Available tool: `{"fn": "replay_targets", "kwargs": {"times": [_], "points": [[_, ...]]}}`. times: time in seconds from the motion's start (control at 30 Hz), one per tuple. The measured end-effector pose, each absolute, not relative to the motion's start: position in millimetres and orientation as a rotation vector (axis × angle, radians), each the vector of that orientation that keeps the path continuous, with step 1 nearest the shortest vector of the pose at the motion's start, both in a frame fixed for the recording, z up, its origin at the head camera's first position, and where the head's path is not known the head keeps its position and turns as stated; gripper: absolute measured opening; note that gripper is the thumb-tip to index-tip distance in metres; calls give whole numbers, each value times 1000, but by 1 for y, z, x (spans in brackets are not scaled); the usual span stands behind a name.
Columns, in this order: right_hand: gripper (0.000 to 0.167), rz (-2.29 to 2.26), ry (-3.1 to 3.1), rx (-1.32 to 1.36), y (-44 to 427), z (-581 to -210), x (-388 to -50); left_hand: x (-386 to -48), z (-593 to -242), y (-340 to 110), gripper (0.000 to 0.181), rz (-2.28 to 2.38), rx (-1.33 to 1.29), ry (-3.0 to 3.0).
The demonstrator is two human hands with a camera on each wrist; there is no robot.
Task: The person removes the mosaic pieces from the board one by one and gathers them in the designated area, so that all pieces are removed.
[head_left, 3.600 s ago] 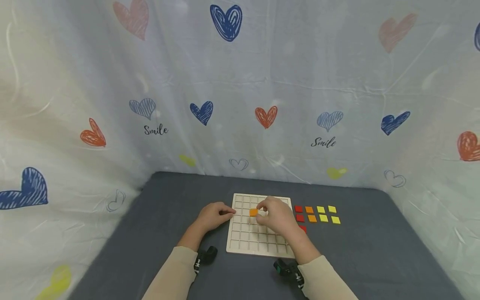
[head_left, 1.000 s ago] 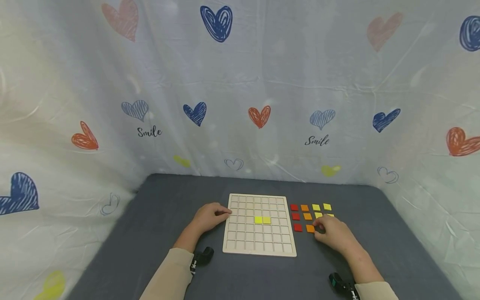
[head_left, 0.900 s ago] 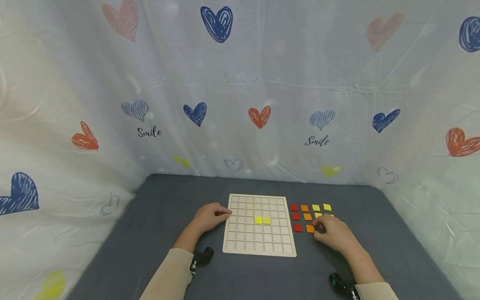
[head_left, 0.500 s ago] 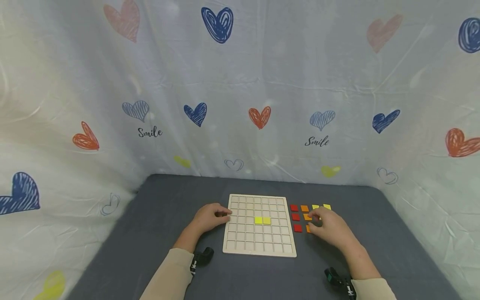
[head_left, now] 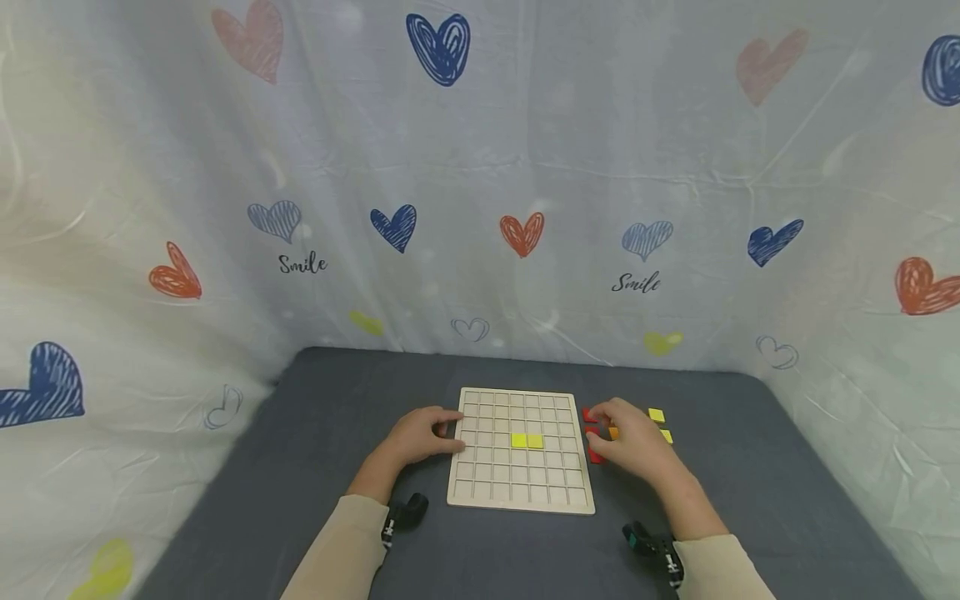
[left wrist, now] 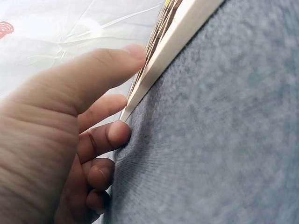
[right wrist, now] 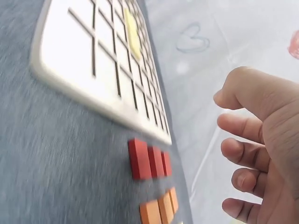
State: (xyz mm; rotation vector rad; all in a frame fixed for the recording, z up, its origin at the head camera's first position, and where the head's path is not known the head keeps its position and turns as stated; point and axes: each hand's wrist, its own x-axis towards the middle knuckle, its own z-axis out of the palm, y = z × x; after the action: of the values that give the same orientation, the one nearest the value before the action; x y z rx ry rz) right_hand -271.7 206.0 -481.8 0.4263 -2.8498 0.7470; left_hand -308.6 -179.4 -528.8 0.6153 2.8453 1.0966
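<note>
A pale wooden grid board lies flat, with two yellow tiles side by side near its middle. At its left edge rests my left hand, thumb and index finger apart. In the left wrist view the thumb tip meets the board's rim. My right hand hovers right of the board over the tile rows, fingers loosely bent, holding nothing. The right wrist view shows red tiles in line by the board, with orange tiles alongside. That hand partly hides the tiles in the head view.
Farther right on the dark grey tablecloth lie more yellow tiles. A white curtain printed with hearts stands behind the table. Black wrist cameras sit on both wrists.
Earlier my right hand held an orange tile above the board; that tile then lay in the orange column. Now the hand has moved left, empty, towards the red tiles. The left thumb has shifted nearer.
</note>
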Motion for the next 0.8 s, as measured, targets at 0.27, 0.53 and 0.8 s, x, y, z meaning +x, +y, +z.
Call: {"fn": "replay_targets", "kwargs": {"times": [0.27, 0.53, 0.8], "points": [[37, 759, -2884, 554, 176, -478, -282, -309, -529, -180, 62, 1071, 635, 2840], [39, 768, -2926, 645, 145, -480, -284, -308, -526, -180, 60, 1066, 632, 2833], [36, 673, -2923, 763, 123, -487, -283, -308, -528, -180, 60, 1065, 641, 2845]]}}
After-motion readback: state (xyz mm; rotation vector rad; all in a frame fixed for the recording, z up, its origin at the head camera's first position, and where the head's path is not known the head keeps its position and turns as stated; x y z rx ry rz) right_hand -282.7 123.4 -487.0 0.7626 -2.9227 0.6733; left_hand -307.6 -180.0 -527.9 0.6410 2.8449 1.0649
